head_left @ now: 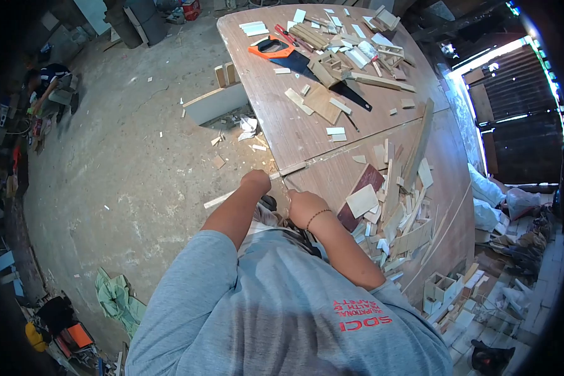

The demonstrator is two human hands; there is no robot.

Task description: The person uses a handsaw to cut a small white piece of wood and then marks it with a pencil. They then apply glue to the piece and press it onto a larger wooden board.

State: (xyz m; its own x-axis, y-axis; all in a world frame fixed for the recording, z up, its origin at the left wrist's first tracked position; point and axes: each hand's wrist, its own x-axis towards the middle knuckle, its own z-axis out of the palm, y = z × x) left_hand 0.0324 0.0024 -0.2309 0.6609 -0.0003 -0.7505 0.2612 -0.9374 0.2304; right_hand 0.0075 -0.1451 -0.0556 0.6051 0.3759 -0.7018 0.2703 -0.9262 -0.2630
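Observation:
My left hand [255, 182] is closed on a long, thin wooden strip [219, 200] that runs from the lower left toward the table corner. My right hand [305, 207], with a beaded bracelet on its wrist, is curled at the table's near edge, close to the strip's table end; what its fingers hold, if anything, is too small to make out. The wooden table [332, 169] has a seam across it. On its far half lies a handsaw [301, 62] with an orange and black handle.
Wood offcuts [362, 200] are piled on the table's right side. A white-faced panel [216, 103] stands on the floor beside the table. A co-worker [50, 88] crouches at the far left. Green cloth [116, 297] lies on the floor, lower left.

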